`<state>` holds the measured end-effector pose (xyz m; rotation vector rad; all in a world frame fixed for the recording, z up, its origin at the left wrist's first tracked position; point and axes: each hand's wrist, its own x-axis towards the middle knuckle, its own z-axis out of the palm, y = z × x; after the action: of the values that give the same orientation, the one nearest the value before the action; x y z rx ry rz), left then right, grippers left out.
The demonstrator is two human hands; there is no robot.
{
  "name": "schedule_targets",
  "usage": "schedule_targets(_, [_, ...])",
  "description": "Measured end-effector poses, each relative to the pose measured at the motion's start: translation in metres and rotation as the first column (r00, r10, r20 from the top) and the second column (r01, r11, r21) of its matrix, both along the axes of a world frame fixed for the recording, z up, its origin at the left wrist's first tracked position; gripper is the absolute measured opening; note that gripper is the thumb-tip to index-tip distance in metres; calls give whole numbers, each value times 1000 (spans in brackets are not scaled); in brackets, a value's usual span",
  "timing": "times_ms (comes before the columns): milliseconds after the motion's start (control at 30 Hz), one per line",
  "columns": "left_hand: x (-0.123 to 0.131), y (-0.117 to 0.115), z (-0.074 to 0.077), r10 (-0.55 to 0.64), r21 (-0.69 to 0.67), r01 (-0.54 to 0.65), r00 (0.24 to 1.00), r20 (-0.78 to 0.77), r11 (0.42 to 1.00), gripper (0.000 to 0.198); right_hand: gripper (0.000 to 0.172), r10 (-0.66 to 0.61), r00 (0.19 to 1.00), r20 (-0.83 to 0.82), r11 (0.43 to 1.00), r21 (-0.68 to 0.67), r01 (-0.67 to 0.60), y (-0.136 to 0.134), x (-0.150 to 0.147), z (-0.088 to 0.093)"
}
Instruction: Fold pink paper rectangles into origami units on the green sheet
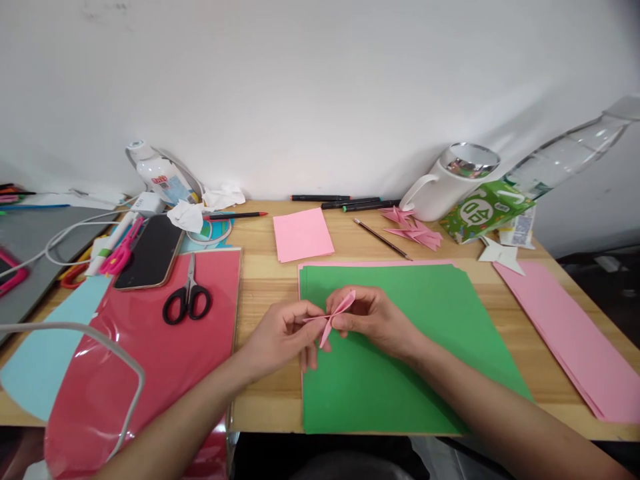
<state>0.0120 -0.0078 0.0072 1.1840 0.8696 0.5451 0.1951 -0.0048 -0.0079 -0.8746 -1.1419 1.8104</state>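
Between my two hands is a small piece of folded pink paper (329, 321) with narrow pointed flaps spreading from its middle. My left hand (290, 333) pinches its left flap between thumb and fingers. From the other side, my right hand (373, 320) is closed on the paper near its centre, thumb in front. Both hands are above the left part of a stack of green paper (410, 373), which has pink sheets showing under its far edge. Some fingertips are hidden behind the folded paper.
Square pink sheets (303, 235) lie behind the stack, near a pencil (383, 239) and folded pink pieces (415, 233). A white mug (435, 183) stands at the back right. Black-handled scissors (187, 297) rest on a red plastic-wrapped pack (165, 373); a phone (150, 252) lies beside them.
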Motion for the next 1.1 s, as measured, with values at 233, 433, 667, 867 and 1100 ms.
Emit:
schedule_targets(233, [-2,4,-1,33,-159,2,976,217,987,39,19,-30,999,9,998,47,30,3,5,0])
schedule_targets(433, [-2,5,-2,104,-87,-94,987,124,992,28,22,-15,999,-33,998,59,17,3,4,-2])
schedule_targets(667, [-2,5,-2,122,-58,-119,991,55,991,27,24,7,999,31,990,140,-11,2,3,1])
schedule_targets(867, [0,4,-4,115,-5,-114,993,24,993,27,16,-82,987,135,960,277,42,0,1,1])
schedule_targets(1100, [-2,6,-4,107,-27,-106,993,43,994,26,21,-186,980,68,955,247,164,1,3,1])
